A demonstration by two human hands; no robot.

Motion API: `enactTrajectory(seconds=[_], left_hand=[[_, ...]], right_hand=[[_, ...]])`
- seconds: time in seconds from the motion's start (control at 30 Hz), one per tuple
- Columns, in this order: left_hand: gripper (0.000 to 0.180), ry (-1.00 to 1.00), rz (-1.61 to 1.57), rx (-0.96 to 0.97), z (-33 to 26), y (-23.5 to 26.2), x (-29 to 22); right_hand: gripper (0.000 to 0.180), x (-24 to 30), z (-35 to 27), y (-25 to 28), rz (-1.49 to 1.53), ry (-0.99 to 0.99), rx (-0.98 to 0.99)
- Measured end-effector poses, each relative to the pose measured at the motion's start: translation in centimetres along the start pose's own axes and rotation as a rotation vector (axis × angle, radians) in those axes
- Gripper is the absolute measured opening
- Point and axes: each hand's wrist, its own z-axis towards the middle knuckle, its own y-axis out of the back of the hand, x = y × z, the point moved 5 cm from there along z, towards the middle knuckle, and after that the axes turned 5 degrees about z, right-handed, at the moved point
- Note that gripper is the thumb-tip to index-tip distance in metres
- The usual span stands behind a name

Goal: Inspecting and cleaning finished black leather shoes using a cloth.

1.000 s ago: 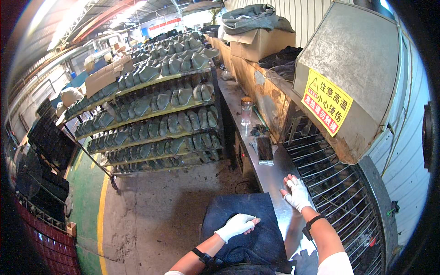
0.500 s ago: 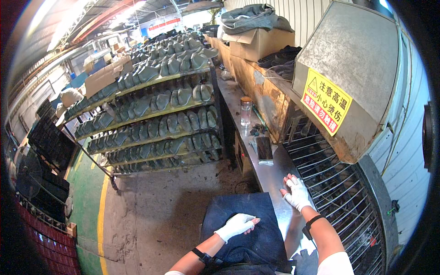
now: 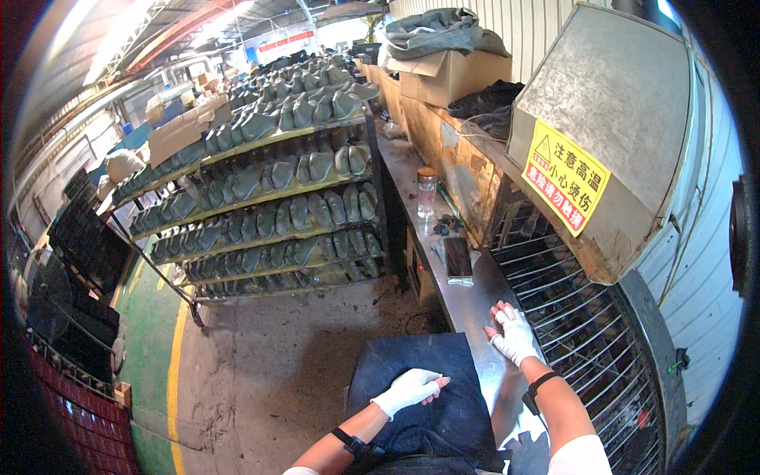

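My left hand (image 3: 410, 392), in a white glove with bare fingertips, rests on the dark blue cloth (image 3: 455, 360) over my lap. Its fingers are curled in together, and nothing shows in them. On the steel counter (image 3: 471, 305) at my right side lies my right hand (image 3: 513, 334), gloved the same way, open with the fingers a little apart and holding nothing. Beyond its fingertips a dark flat phone-like object (image 3: 457, 260) lies on the counter. A clear bottle (image 3: 426, 196) with an orange-brown lid stands farther along.
A multi-tier rack (image 3: 261, 198) full of grey-green shoe lasts or shoe-shaped forms stands ahead to the left. Beside the counter runs a bed of metal bars (image 3: 578, 324) under a grey metal hood (image 3: 602, 103) with a yellow warning sign. A cardboard box (image 3: 443, 75) sits behind.
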Motion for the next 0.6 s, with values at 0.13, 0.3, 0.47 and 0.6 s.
enactTrajectory(seconds=[0.13, 0.3, 0.47, 0.6], left_hand=[[0.048, -0.008, 0.004, 0.003, -0.04, 0.04, -0.22], [0.048, -0.004, -0.011, 0.002, -0.01, 0.07, -0.08], [0.048, 0.002, -0.018, 0.003, 0.13, -0.08, 0.22], [0.048, 0.005, -0.023, 0.006, -0.03, -0.01, -0.10]], right_hand=[[0.065, -0.13, 0.07, -0.02, -0.004, 0.005, 0.002], [0.064, -0.07, 0.13, -0.05, -0.009, 0.001, 0.007], [0.063, -0.03, 0.06, 0.02, -0.015, 0.012, -0.008], [0.063, 0.05, 0.03, 0.06, -0.010, 0.010, -0.010]])
